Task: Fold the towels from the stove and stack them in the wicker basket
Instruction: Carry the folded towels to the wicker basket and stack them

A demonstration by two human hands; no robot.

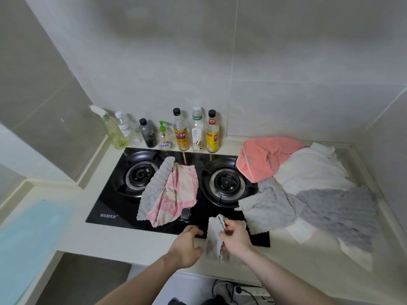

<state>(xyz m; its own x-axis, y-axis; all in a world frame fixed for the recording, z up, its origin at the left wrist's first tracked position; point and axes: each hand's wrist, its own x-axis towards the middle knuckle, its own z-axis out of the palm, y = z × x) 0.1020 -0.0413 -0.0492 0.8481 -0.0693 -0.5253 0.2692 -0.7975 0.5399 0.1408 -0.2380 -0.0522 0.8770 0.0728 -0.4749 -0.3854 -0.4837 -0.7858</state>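
Fingers of our right hand [235, 235] are curled around the upper edge of a small grey towel [214, 238], and the cloth hangs down from them over the front edge of the stove [123, 208]. Our left hand [187, 245] is just beside the towel on its left; its fingers are loosely spread, and we cannot tell if the fingertips touch the cloth.

Beyond our fingers, a little to the left, a stove knob [185, 214] stands near the hands. Further beyond it a grey cloth [154, 186] and a pink patterned towel [178, 192] lie together between the two burners. To the right of our right-hand fingers a pile of grey towels [308, 208] lies close, partly on the stove and partly on the counter [132, 241]. Behind this pile are a white towel [312, 170] and a coral towel [264, 157]. Far beyond the fingers, a row of bottles [180, 133] stands against the wall.
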